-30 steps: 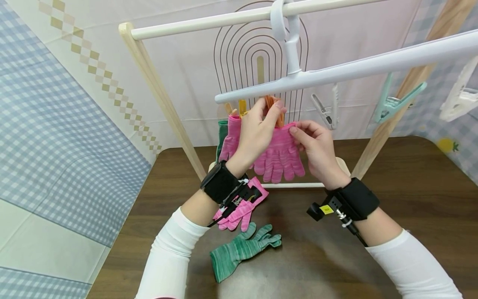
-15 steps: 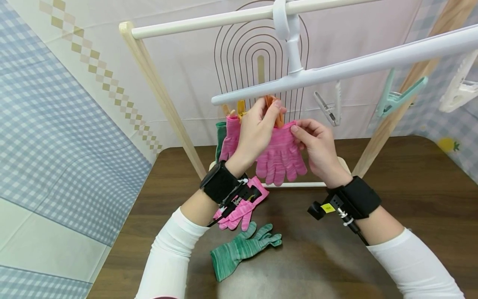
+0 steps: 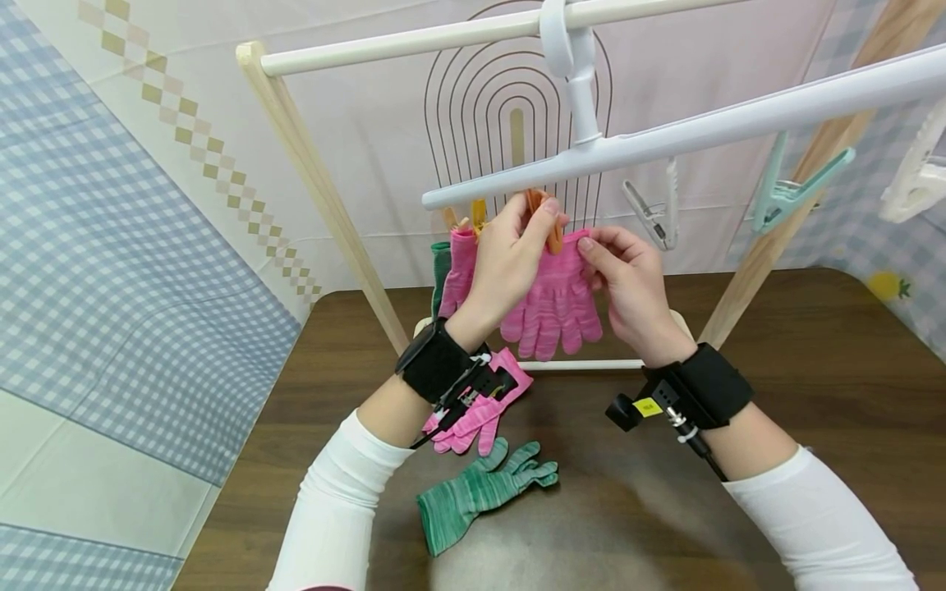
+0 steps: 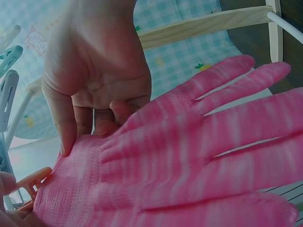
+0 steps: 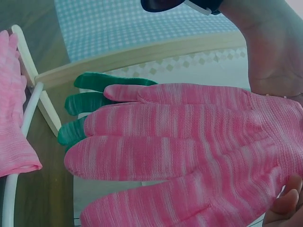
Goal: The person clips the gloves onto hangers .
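My left hand (image 3: 506, 263) pinches an orange clothespin (image 3: 554, 238) under the left arm of the white hanger (image 3: 517, 174). With thumb and fingers my right hand (image 3: 628, 279) holds the cuff corner of a pink striped glove (image 3: 554, 304), whose fingers hang down. In the left wrist view the pin (image 4: 35, 182) meets the cuff edge; whether it grips the knit cannot be made out. Left of this glove hang another pink glove (image 3: 460, 267) and a green glove (image 3: 440, 267), by a yellow clothespin (image 3: 479, 213) and a light wooden-coloured one, partly hidden by my left hand.
A pink glove (image 3: 480, 423) and a green glove (image 3: 484, 497) lie on the brown table (image 3: 628, 525). Grey-white (image 3: 658, 215) and mint (image 3: 794, 193) clothespins hang at right. The rack's white rod (image 3: 406, 39) carries the hanger; its wooden legs (image 3: 318, 189) stand either side.
My right hand has raised the glove's cuff slightly toward the orange clothespin. The left hand stays nearly in place, while the pin in it has turned a little. The hanger has swayed slightly.
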{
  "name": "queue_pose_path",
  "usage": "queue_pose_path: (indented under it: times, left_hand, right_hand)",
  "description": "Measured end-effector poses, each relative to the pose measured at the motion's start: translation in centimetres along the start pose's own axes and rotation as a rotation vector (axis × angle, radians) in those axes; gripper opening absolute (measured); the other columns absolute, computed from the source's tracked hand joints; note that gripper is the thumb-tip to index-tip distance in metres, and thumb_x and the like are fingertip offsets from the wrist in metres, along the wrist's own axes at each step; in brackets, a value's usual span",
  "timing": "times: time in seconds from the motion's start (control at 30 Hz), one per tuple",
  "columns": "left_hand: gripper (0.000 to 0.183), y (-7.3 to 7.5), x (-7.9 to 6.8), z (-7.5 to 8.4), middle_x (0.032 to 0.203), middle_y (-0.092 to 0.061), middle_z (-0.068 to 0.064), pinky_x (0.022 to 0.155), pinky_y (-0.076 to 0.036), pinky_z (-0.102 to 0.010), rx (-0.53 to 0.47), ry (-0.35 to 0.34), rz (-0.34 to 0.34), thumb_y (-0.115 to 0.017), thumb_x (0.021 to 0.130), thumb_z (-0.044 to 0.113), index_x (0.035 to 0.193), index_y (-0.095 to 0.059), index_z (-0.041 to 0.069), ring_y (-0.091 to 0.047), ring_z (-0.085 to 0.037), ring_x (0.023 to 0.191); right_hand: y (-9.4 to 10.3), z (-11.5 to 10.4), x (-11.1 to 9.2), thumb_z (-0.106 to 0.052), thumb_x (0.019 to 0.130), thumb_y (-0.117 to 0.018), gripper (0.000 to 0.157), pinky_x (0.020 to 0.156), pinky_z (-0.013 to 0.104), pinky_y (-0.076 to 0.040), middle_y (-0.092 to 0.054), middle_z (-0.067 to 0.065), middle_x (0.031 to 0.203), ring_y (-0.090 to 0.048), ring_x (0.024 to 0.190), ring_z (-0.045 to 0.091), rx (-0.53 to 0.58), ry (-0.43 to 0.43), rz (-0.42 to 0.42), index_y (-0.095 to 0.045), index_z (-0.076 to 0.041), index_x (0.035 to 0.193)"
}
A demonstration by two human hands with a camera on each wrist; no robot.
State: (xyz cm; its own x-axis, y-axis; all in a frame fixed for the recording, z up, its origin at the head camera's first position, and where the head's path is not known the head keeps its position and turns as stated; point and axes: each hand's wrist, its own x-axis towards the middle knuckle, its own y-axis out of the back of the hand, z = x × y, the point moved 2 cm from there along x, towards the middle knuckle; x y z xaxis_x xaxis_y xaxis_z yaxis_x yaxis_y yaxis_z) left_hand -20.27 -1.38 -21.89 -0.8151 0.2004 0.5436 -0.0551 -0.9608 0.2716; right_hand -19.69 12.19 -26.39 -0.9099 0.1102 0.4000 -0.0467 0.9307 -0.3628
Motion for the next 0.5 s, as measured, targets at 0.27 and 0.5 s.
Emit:
queue_pose_path:
  times: [0.27,0.5]
  left_hand:
    - [0.024,-0.02,-0.17,-0.15,0.088,-0.062,-0.005,0.068,-0.041,-0.026,-0.007,-0.005,-0.009,-0.045,0.094,0.03,0.101,-0.052,0.008,-0.057,-0.008,0.086]
    - [0.028,-0.07,-0.43,-0.23,0.083,-0.056,-0.002,0.062,-0.04,-0.026,0.027,-0.028,-0.002,-0.049,0.091,0.035,0.105,-0.052,0.011,-0.049,-0.012,0.075]
  right_hand:
    - [-0.06,-0.1,-0.09,-0.005,0.085,-0.057,0.004,0.047,0.014,-0.037,-0.055,-0.001,0.07,-0.045,0.055,0.008,0.044,-0.01,0.013,-0.061,-0.006,0.086]
    - [0.11,-0.08,-0.21,-0.006,0.085,-0.058,0.004,0.048,0.014,-0.038,-0.055,-0.002,0.07,-0.045,0.056,0.008,0.034,0.001,0.003,-0.061,-0.008,0.086]
